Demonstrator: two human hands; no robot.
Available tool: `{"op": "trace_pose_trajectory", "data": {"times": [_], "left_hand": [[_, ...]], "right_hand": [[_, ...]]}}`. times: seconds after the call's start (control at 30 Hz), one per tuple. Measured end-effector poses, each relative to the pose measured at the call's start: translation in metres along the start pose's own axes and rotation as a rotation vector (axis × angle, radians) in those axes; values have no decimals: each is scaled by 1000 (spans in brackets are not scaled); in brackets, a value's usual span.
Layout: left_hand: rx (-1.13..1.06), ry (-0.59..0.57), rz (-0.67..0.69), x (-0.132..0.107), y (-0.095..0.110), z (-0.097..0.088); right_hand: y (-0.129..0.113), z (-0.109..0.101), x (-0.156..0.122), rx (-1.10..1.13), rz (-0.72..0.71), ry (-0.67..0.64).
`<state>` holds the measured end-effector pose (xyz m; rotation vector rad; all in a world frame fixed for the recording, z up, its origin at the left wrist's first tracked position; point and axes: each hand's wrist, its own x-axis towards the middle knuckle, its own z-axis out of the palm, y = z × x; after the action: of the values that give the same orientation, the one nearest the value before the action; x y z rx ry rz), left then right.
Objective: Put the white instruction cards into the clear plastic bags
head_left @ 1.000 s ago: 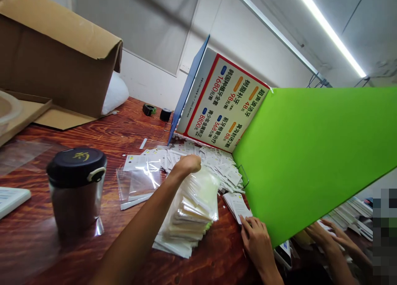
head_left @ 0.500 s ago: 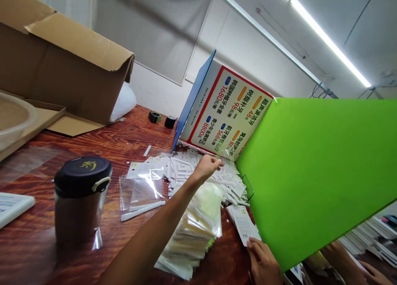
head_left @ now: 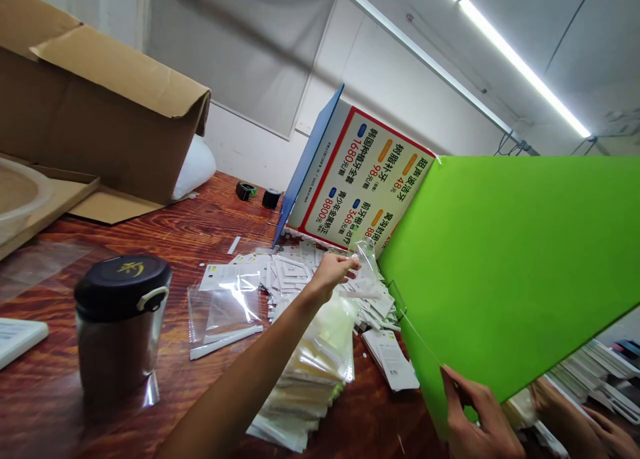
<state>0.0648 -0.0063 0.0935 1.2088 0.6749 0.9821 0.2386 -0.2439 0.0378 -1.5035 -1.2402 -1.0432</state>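
My left hand [head_left: 334,274] reaches over a heap of white cards [head_left: 293,272], fingers pinched on a clear plastic bag [head_left: 367,262]. At the lower right my right hand [head_left: 480,416] is closed, thumb and finger pinching the end of a thin pale strip [head_left: 423,340]. That strip slants up and left across the green board; its far end is hard to see. Below my left hand rises a thick stack of clear plastic bags [head_left: 320,352]. A few printed white cards [head_left: 395,362] lie between the stack and the board.
A green board [head_left: 520,259] and a printed price board [head_left: 360,179] stand around the heap. On the left are a dark-lidded cup [head_left: 123,326] and a cardboard box [head_left: 110,112]. Clear sleeves [head_left: 227,312] lie nearby. Another person's hands [head_left: 575,412] show beyond the green board.
My right hand has left the white cards and moved right, now pinching the thin strip. The bag in my left hand is bent upward; that hand has barely moved.
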Motion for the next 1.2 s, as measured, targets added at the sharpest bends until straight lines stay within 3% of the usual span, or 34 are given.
{"op": "trace_pose_trajectory", "data": {"times": [0.1, 0.27, 0.47, 0.9, 1.2], "left_hand": [[-2, -1, -29, 1, -3, 4], [16, -32, -54, -1, -4, 9], [49, -179, -80, 3, -12, 10], [-2, -34, -70, -5, 7, 9], [31, -193, -128, -6, 2, 9]], "right_hand": [[-27, -10, 15, 224, -142, 59], [-42, -2, 24, 424, -387, -56], [-46, 18, 23, 325, -426, -89], [-54, 8, 27, 374, -551, -144], [-55, 10, 25, 358, -473, -130]]}}
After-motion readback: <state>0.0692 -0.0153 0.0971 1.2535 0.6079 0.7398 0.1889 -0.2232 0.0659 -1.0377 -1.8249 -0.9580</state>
